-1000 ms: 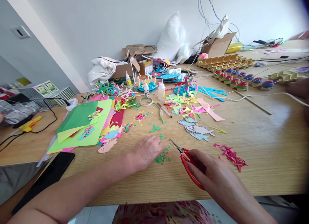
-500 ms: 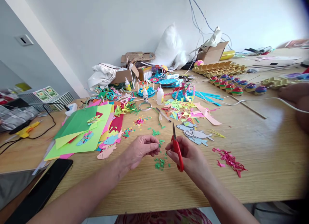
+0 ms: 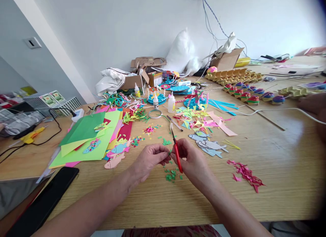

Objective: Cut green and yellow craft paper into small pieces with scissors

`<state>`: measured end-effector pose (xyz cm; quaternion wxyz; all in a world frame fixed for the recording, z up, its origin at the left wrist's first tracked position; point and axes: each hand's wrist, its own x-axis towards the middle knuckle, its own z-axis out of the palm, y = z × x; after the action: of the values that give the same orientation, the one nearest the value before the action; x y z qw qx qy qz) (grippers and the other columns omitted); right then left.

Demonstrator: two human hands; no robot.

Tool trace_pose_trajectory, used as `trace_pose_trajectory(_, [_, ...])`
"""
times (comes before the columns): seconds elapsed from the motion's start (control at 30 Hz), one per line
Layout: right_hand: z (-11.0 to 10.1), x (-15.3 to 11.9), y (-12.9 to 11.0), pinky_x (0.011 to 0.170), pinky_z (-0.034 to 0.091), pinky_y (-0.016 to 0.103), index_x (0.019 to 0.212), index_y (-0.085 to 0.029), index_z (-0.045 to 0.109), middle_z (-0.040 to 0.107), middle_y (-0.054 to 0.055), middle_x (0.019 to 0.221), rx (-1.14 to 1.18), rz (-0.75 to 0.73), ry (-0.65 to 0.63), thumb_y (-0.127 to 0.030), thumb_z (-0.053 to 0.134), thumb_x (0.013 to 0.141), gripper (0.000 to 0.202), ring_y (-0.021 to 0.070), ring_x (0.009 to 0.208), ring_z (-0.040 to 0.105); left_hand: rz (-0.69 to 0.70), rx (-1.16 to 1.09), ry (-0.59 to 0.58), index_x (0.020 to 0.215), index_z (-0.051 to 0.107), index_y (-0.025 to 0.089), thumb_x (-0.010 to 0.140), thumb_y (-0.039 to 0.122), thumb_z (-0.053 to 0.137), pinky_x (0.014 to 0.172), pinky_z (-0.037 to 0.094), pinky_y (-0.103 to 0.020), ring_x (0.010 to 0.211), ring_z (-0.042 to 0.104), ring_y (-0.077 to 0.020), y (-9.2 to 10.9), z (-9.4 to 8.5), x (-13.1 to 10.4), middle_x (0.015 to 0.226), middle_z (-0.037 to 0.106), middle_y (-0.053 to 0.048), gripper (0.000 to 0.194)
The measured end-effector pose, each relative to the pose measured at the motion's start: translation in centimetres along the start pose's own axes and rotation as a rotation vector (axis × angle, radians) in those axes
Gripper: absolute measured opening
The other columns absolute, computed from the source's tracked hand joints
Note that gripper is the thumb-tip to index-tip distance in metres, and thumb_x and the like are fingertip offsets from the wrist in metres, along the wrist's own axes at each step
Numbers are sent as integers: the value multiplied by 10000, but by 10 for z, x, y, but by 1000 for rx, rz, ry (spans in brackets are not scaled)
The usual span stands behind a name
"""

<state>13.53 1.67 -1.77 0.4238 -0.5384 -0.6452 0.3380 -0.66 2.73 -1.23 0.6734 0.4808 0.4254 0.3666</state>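
Fingertips of the left hand [image 3: 150,158] pinch a green scrap [image 3: 170,153], while the right hand [image 3: 194,159] is closed around red scissors [image 3: 178,159]. The scrap sits between the hands, just left of the scissors; its long axis is too small to make out. The scissors point forward, tips beyond both hands. Green bits [image 3: 170,176] lie on the table [image 3: 152,204].

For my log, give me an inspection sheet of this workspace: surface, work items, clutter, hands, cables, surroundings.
Surface: wooden table, partly covered.
Work items: red scissors; small green piece; green scraps.
Clutter: paper sheets and black phone left, grey fish cutouts and pink scraps right.
Hands: right hand holds the scissors; left hand pinches the green piece.
Cables: white cord right; black cable left; hanging wires behind.
Surroundings: pale wall behind; part of another person, right edge.
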Motion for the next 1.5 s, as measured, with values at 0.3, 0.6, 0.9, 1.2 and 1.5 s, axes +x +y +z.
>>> trace_pose_trajectory(0.3, [1, 8, -3, 503, 414, 224, 704, -203, 433, 542, -27, 605, 16, -7, -70, -129, 505, 655, 114, 122, 549, 527, 94, 54, 64, 664, 583, 122, 602, 168, 652, 551, 349, -205, 573, 452, -74, -3, -2, 1, 596, 531, 24, 104])
trace_pose_trajectory(0.6, [6, 7, 1, 523, 428, 225, 718, -202, 451, 539, -29, 599, 39, -14, -57, -155, 512, 663, 95, 124, 570, 534, 143, 266, 58, 660, 571, 125, 656, 217, 583, 516, 338, -213, 537, 428, -83, -6, -8, 5, 562, 494, 28, 93])
trace_pose_trajectory(0.9, [10, 8, 2, 513, 416, 228, 697, -197, 443, 547, -16, 614, 100, -8, -65, -157, 508, 653, 89, 120, 556, 512, 277, 409, 10, 725, 547, 135, 705, 196, 508, 532, 328, -204, 579, 420, -85, -10, -15, 6, 628, 482, 25, 75])
trace_pose_trajectory(1.2, [3, 0, -5, 479, 373, 212, 704, -202, 420, 485, -33, 598, 60, -38, -61, -273, 513, 696, 117, 113, 533, 468, 263, 281, 50, 650, 539, 141, 683, 241, 568, 520, 340, -204, 541, 416, -79, -5, -12, 3, 576, 463, 36, 109])
trace_pose_trajectory(1.5, [-8, -29, 0, 434, 318, 201, 656, -204, 436, 478, -37, 519, -330, -133, -100, -358, 458, 765, 190, 108, 447, 432, 266, 16, 31, 683, 572, 145, 698, 226, 591, 572, 398, -213, 585, 479, -89, -1, -13, -2, 592, 517, 21, 84])
